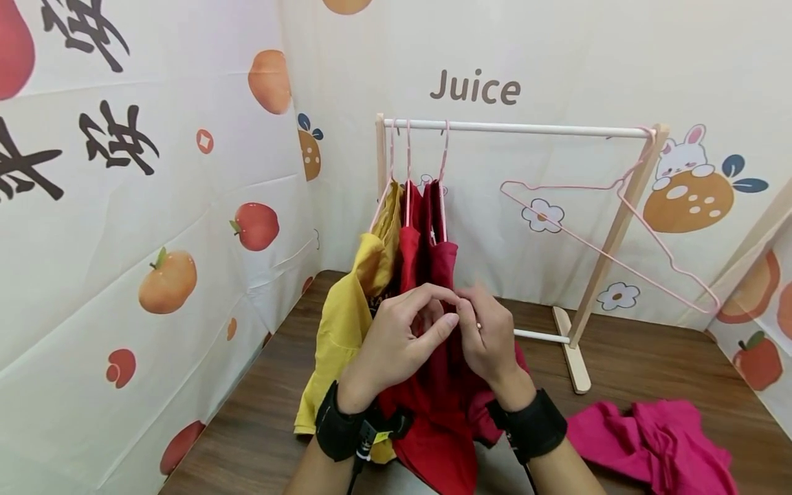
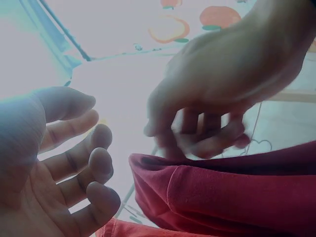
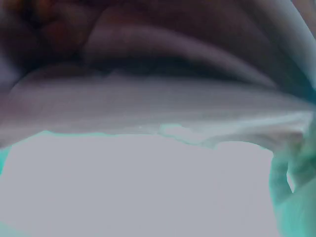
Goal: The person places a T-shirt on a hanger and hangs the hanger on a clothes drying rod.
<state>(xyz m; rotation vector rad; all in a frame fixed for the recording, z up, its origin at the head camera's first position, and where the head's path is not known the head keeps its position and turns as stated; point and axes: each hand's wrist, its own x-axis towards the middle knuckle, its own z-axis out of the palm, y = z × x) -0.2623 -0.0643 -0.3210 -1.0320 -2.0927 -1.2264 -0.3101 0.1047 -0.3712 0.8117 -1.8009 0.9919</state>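
Over the obscured crimson shirt [image 1: 443, 260], left hand [image 1: 399, 337] curves empty, right hand's [image 1: 489, 337] grip unclear.

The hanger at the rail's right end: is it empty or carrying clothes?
Empty: the pink hanger shows only its bare frame.

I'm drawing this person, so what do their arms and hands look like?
No sleeves or gloves show. The left arm wears a black wristband, dark gadget and black cable. The right arm has another black wristband and thin cable. A glint on the right hand might be a ring.
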